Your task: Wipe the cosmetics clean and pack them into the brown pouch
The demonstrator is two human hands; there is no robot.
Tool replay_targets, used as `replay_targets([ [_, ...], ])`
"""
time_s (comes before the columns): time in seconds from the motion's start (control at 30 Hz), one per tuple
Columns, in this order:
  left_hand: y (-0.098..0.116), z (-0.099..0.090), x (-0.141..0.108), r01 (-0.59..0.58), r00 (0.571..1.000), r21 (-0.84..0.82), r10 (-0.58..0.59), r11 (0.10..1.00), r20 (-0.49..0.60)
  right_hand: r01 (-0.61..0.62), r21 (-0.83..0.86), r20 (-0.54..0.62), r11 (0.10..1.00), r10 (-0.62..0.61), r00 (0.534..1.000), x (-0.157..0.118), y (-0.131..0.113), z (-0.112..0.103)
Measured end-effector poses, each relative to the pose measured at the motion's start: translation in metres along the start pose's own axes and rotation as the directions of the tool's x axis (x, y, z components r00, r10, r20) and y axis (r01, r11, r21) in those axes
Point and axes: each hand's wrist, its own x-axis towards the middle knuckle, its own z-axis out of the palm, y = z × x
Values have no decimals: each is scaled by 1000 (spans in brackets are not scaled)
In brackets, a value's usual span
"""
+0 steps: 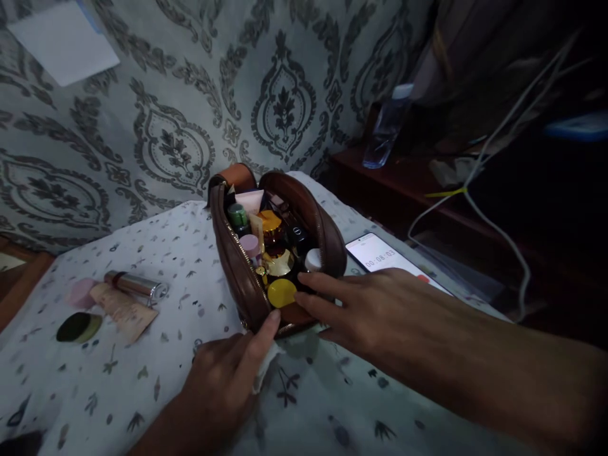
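A brown zip toiletry bag (pixel 228 259) stands unzipped on the bed, packed with small cosmetics. My right hand (pixel 365 310) reaches over its near right side, fingers stretched and apart, fingertips beside a round yellow lid (pixel 282 293). Behind that lid sit a gold-capped jar (pixel 280 263), an amber jar (pixel 270 223), a pink cap (pixel 249 244), a green-capped bottle (pixel 237 215) and a white cap (pixel 313 259). My left hand (pixel 228 373) is at the bag's near edge, index fingertip against the rim, other fingers curled. Crumpled white tissue (pixel 264 370) shows under that hand, apparently held.
On the patterned sheet at left lie a silver tube (pixel 137 285), a beige squeeze tube (pixel 124 311), a pink item (pixel 82 293) and a dark green jar (pixel 79 327). A phone (pixel 380 253) showing a timer lies right of the bag. Beyond are a water bottle (pixel 387 130) and white cable (pixel 513 240).
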Motion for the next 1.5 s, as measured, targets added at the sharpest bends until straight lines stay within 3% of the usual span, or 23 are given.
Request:
replay_targets([
  [0.07, 1, -2, -1, -6, 1000, -20, 6, 1000, 9, 69, 23, 58, 997, -70, 996, 7, -3, -11],
  [0.27, 15, -11, -10, -32, 998, 17, 31, 999, 46, -3, 190, 271, 982, -49, 961, 38, -9, -31],
  [0.4, 24, -15, -27, -26, 998, 44, 24, 999, 51, -55, 76, 367, 996, 24, 930, 48, -14, -29],
  [0.6, 26, -16, -65, 48, 997, 79, -52, 996, 53, -75, -142, 381, 987, 125, 916, 45, -28, -29],
  [0.83, 30, -25, -104, 143, 985, 78, -150, 987, 91, -101, -165, 361, 981, 155, 920, 51, -33, -28],
  [0.97, 30, -32, -124, 242, 958, 89, -252, 966, 139, -96, -138, 261, 986, 130, 957, 43, -26, -19],
  [1.1, 27, -40, -143, 317, 927, 113, -333, 942, 174, -77, -167, 8, 983, 79, 997, 31, -16, -1],
  [1.17, 24, -45, -153, 364, 905, 132, -384, 922, 186, -110, -172, -155, 979, 83, 984, 29, -20, 7],
  [1.27, 21, -52, -167, 426, 877, 166, -451, 889, 167, -106, -106, -364, 989, 60, 929, 30, -44, 17],
  [1.37, 19, -58, -178, 447, 874, 195, -473, 873, 114, 26, 19, -388, 999, -17, 922, 35, -80, 34],
  [1.5, 19, -68, -190, 424, 893, 219, -446, 879, 58, 149, 166, -257, 975, -103, 961, 51, -120, 74],
])
